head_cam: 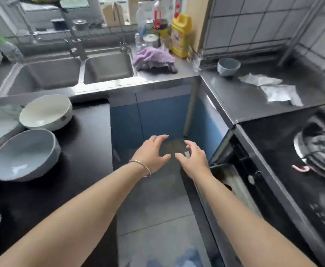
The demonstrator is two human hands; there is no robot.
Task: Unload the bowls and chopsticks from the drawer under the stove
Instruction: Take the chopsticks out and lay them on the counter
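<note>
Low centre of the frame, the left hand [151, 153] and right hand [193, 158] hang over the floor, fingers spread and curved, holding nothing. Right of them the drawer [233, 182] under the stove [317, 151] stands open — its contents can't be made out. At left, several bowls [26, 154] already sit on the dark counter [88, 143]; one more bowl [228, 66] upper right. No chopsticks visible — probably midway.

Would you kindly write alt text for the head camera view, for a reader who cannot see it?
Two bare hands, left hand and right hand, reach forward empty and open over the floor beside the open drawer under the black stove. A pale blue ceramic bowl and a white ceramic bowl rest on the dark counter at left.
</note>
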